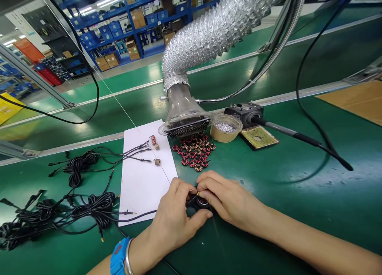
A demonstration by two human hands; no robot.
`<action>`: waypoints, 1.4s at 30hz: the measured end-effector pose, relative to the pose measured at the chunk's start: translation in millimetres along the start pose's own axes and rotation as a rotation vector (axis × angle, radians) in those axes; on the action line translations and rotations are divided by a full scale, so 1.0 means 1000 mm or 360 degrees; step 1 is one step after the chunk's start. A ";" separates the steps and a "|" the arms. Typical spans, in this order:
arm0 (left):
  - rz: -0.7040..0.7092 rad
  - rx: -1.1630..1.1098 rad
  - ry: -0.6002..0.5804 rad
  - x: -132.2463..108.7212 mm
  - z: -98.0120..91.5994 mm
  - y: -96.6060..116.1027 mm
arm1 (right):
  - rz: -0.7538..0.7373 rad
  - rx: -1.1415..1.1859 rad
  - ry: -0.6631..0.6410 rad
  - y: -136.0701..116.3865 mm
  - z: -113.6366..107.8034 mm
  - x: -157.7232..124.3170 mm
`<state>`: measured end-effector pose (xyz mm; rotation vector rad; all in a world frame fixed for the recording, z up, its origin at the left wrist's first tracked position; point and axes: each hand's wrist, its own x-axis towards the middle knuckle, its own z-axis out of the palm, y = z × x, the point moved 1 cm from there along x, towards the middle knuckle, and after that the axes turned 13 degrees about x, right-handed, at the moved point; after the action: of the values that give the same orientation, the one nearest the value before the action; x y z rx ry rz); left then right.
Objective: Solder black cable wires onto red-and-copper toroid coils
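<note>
Low in the middle, my left hand (174, 213) curls its fingers around the end of a black cable (139, 216) that runs in from the left. My right hand (228, 195) meets it from the other side, thumb and index finger pinched on a thin wire with a yellow tip (197, 194). Below the fingertips sits a small round black part (203, 202) with a light rim; the fingers partly cover it. The left wrist wears a blue strap (119, 257) and a metal bangle.
Red-and-black wound ring coils (195, 151) are heaped below a fume hood (186, 116). Beside them stand a round solder tub (226, 127), a yellow sponge tray (259, 137) and a soldering iron (286, 132). White paper (140, 191) and bundled black cables (97, 207) lie left.
</note>
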<state>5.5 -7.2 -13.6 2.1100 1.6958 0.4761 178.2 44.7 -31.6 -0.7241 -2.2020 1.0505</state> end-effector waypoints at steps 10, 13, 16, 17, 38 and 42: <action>0.0131 -0.0085 0.0060 0.002 0.003 -0.004 | 0.0221 0.0241 -0.0226 -0.007 -0.027 0.009; 0.0120 -0.0078 0.0056 0.003 0.003 -0.002 | 0.0139 0.0145 -0.0183 -0.005 -0.024 0.007; 0.0126 -0.0070 0.0024 0.005 0.000 0.000 | 0.0013 -0.0052 -0.0163 -0.003 -0.017 0.003; 0.0133 -0.0075 0.0008 0.006 -0.002 0.001 | -0.0034 -0.0162 -0.0150 -0.003 -0.015 0.001; 0.0260 0.0393 0.0185 0.003 -0.009 0.006 | 0.0211 0.0098 -0.0192 -0.003 -0.020 0.006; 0.0240 0.0420 0.0151 0.000 -0.010 0.008 | 0.0222 0.0181 -0.0182 -0.006 -0.025 0.006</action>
<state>7.1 -7.9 -1.3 2.4518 1.7409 0.4212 189.9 58.1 -12.6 -0.7937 -2.1912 1.3051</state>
